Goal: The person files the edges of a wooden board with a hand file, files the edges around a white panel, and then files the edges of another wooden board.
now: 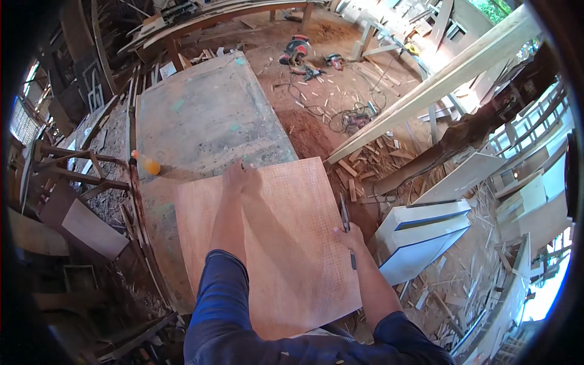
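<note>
A reddish-brown wooden panel (292, 255) lies over the near end of a large grey worktop (207, 115). At the panel's far edge is my left hand (241, 177), with its fingers curled by the edge; what they hold, if anything, is hidden. My right hand (350, 236) is beside the panel's right edge, closed around a slim dark tool (345, 213) with a pointed metal end that points away from me. The tool's handle shows below the hand. An orange bottle (150, 165) lies on the worktop to the left of the panel.
White boxes (420, 237) stand on the right. A long timber beam (426, 91) slants across the upper right. Beyond the worktop, a red power saw (296, 52), cables and wood scraps lie on the earth floor. A wooden bench (225, 21) stands behind.
</note>
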Demonstrator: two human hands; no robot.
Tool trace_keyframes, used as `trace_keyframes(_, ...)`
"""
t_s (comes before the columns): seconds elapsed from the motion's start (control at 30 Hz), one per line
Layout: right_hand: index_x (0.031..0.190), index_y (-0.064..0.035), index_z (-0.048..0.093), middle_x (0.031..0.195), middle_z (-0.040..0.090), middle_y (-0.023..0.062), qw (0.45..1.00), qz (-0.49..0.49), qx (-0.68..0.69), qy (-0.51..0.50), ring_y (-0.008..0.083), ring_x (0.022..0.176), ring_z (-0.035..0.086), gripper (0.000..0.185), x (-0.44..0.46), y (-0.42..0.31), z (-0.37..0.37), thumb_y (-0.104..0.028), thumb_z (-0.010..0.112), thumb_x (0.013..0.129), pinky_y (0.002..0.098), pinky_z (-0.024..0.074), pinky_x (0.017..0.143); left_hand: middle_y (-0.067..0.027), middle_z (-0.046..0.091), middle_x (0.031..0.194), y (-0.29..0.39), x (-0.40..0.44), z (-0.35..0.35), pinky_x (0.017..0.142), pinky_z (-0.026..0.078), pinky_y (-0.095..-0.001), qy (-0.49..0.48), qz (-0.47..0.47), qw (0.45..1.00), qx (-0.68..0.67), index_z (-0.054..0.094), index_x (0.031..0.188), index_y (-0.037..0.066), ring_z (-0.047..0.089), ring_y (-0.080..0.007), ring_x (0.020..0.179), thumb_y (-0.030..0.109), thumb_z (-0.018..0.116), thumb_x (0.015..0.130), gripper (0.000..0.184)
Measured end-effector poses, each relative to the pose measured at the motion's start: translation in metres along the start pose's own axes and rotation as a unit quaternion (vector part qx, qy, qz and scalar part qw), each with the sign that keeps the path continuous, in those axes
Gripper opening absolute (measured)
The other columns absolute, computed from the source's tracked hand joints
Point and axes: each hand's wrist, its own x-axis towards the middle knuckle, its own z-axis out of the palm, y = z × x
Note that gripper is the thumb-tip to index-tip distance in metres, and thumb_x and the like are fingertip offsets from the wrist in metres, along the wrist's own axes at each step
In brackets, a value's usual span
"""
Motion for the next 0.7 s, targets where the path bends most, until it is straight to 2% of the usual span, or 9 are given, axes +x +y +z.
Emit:
trace_keyframes(0.1, 0.110, -0.0019, 0.078, 0.099, 0.080, 0.0166, 0.999, 0.017, -0.049, 0.000, 0.0300, 0.095, 0.078, 0.045, 0.002, -0.008, 0.010, -0.043, 0.086, 0.094, 0.0437, 0.0596, 0.088, -0.0229, 0.076, 0.109, -0.018, 0.006, 0.010, 0.092, 0.058, -0.0560, -0.038, -0.004, 0.999, -0.017, 0.073, 0.107, 0.002, 0.073, -0.0471, 0.104, 0.046, 0.074, 0.097, 0.045)
trace_keyframes(0.2, 0.118, -0.0008, 0.075, 0.114, 0.079, 0.0263, 0.998, 0.028, -0.063, 0.001, 0.0427, 0.113, 0.077, 0.056, -0.003, -0.026, 0.011, -0.049, 0.084, 0.091, 0.0496, 0.0581, 0.098, -0.0206, 0.073, 0.107, -0.031, 0.005, 0.027, 0.096, 0.056, -0.0567, 0.021, 0.041, 0.998, -0.044, 0.072, 0.101, 0.003, 0.070, -0.0458, 0.107, 0.041, 0.075, 0.097, 0.038)
trace_keyframes(0.3, 0.115, -0.0008, 0.076, 0.110, 0.080, 0.0255, 0.997, 0.021, -0.072, 0.030, 0.0439, 0.110, 0.077, 0.053, -0.001, -0.034, 0.010, -0.048, 0.083, 0.091, 0.0505, 0.0582, 0.097, -0.0199, 0.074, 0.110, -0.045, 0.008, 0.041, 0.103, 0.053, -0.0569, 0.099, 0.133, 0.986, 0.031, 0.073, 0.098, 0.006, 0.068, -0.0446, 0.112, 0.040, 0.074, 0.096, 0.034)
trace_keyframes(0.4, 0.111, -0.0023, 0.078, 0.106, 0.081, 0.0240, 0.997, 0.033, -0.062, 0.041, 0.0439, 0.107, 0.077, 0.048, 0.001, -0.052, 0.003, -0.046, 0.083, 0.091, 0.0505, 0.0585, 0.095, -0.0210, 0.074, 0.123, -0.044, 0.005, 0.036, 0.115, 0.045, -0.0560, 0.018, 0.085, 0.995, 0.056, 0.076, 0.113, 0.009, 0.064, -0.0424, 0.127, 0.040, 0.074, 0.097, 0.035)
trace_keyframes(0.5, 0.109, -0.0037, 0.078, 0.103, 0.081, 0.0236, 0.996, 0.015, -0.052, 0.066, 0.0430, 0.106, 0.078, 0.045, 0.009, -0.053, 0.009, -0.045, 0.082, 0.092, 0.0501, 0.0587, 0.093, -0.0204, 0.072, 0.134, -0.057, -0.022, 0.037, 0.122, 0.039, -0.0542, 0.071, 0.151, 0.985, 0.048, 0.068, 0.140, 0.010, 0.059, -0.0414, 0.139, 0.044, 0.076, 0.096, 0.056)
trace_keyframes(0.6, 0.110, -0.0037, 0.078, 0.102, 0.080, 0.0242, 0.998, 0.009, -0.045, 0.044, 0.0421, 0.103, 0.078, 0.047, 0.007, -0.055, 0.002, -0.047, 0.081, 0.092, 0.0500, 0.0588, 0.091, -0.0193, 0.066, 0.149, -0.080, -0.104, 0.016, 0.128, 0.033, -0.0528, 0.100, 0.085, 0.983, 0.129, 0.052, 0.158, 0.008, 0.050, -0.0403, 0.150, 0.045, 0.080, 0.093, 0.079)
trace_keyframes(0.63, 0.111, -0.0039, 0.079, 0.101, 0.081, 0.0224, 0.998, 0.022, -0.054, 0.028, 0.0397, 0.101, 0.079, 0.048, -0.003, -0.051, -0.002, -0.048, 0.081, 0.092, 0.0484, 0.0591, 0.090, -0.0206, 0.057, 0.157, -0.139, -0.141, 0.028, 0.130, 0.030, -0.0558, 0.130, 0.106, 0.979, 0.113, 0.050, 0.156, 0.004, 0.043, -0.0411, 0.156, 0.042, 0.084, 0.091, 0.083)
trace_keyframes(0.7, 0.113, -0.0044, 0.080, 0.101, 0.082, 0.0187, 0.997, 0.043, -0.071, 0.003, 0.0348, 0.098, 0.080, 0.051, -0.014, -0.037, -0.020, -0.051, 0.082, 0.092, 0.0451, 0.0597, 0.089, -0.0291, 0.054, 0.159, -0.164, -0.253, -0.007, 0.125, 0.040, -0.0530, 0.159, -0.078, 0.968, 0.178, 0.046, 0.160, -0.004, 0.048, -0.0455, 0.152, 0.034, 0.087, 0.091, 0.088)
